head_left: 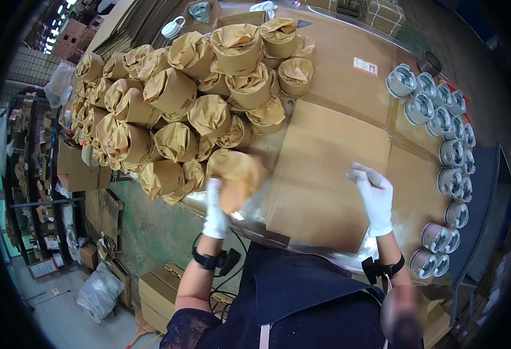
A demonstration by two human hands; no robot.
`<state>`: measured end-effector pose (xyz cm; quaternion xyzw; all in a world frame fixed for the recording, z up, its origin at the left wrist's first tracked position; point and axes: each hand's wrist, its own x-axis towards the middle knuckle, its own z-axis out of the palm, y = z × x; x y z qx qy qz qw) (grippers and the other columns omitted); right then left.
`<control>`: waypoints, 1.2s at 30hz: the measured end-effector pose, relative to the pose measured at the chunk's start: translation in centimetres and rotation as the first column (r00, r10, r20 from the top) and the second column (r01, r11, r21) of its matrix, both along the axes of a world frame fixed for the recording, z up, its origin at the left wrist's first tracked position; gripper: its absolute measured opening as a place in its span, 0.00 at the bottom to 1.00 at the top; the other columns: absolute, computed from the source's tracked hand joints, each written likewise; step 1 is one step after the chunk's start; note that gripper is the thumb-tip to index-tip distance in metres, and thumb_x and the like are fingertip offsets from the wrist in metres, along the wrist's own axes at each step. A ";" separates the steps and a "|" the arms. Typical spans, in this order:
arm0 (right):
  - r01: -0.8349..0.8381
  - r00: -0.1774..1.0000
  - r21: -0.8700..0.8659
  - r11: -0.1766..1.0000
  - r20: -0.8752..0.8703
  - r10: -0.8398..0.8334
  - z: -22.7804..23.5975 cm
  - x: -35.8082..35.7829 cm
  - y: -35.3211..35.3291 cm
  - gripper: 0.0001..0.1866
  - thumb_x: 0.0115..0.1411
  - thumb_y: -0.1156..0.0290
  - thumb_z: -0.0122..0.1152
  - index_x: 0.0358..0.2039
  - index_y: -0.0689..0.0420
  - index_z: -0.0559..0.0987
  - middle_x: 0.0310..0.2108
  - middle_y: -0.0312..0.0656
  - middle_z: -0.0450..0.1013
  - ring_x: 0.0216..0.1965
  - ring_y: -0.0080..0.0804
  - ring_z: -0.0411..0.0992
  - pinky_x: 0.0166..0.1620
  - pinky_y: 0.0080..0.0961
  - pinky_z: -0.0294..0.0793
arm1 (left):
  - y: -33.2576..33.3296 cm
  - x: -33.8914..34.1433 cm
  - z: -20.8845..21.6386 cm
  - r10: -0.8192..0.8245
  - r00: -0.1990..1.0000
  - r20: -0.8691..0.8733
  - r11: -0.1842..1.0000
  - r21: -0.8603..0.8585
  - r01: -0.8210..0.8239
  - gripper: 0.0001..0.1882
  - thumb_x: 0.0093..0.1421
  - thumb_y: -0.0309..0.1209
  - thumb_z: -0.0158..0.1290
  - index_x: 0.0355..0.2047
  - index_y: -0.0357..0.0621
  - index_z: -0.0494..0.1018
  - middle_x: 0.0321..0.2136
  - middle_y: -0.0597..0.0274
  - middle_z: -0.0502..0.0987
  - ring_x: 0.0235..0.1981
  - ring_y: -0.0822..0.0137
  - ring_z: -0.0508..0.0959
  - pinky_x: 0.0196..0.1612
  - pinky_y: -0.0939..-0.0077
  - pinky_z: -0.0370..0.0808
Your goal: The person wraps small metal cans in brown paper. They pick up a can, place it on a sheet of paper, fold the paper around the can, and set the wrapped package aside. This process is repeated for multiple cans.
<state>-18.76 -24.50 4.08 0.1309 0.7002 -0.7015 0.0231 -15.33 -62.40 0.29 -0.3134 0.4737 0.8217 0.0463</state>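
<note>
Inspector: State of the left hand?
Recorder: Grasping a paper bundle, blurred, left of the cardboard sheet.
Inspector: And the right hand?
Recorder: Released, fingers partly bent, over the sheet's right edge.
Inspector: Other items noted?
Recorder: Wrapped bundles piled left of the sheet; bare metal pistons grouped right of it.

No Legible Lettering on the Worktop

A small white card printed partly in red lies on brown cardboard, its characters too small to read. Dark printed marks on a brown paper wrapper in the pile are likewise too small to make out.
</note>
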 end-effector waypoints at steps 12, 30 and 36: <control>-0.088 0.976 0.429 0.899 0.218 -0.008 -3.6 8.2 8.5 0.13 0.68 0.66 0.63 0.47 0.58 0.87 0.40 0.43 0.85 0.41 0.33 0.82 0.48 0.30 0.81 | -13.7 -2.9 -2.7 -0.062 0.997 0.040 0.048 -0.998 0.043 0.21 0.74 0.37 0.50 0.57 0.31 0.74 0.54 0.42 0.81 0.53 0.53 0.80 0.59 0.64 0.74; -0.612 0.748 0.789 -0.044 0.560 -0.357 -0.3 15.2 28.6 0.19 0.50 0.54 0.72 0.30 0.60 0.87 0.30 0.56 0.83 0.35 0.48 0.84 0.40 0.40 0.83 | 15.5 5.2 -4.9 -0.975 0.015 0.223 -0.223 -0.965 -0.137 0.31 0.45 0.35 0.67 0.53 0.54 0.79 0.63 0.50 0.73 0.67 0.49 0.70 0.69 0.44 0.64; -0.251 0.902 0.480 0.841 0.431 0.023 0.9 9.5 17.6 0.26 0.57 0.52 0.72 0.47 0.61 0.87 0.42 0.46 0.86 0.44 0.35 0.84 0.51 0.29 0.81 | 14.0 5.3 -5.1 -0.994 -0.018 0.109 -0.107 -0.990 -0.096 0.21 0.50 0.34 0.64 0.47 0.51 0.81 0.59 0.53 0.76 0.61 0.51 0.76 0.63 0.52 0.73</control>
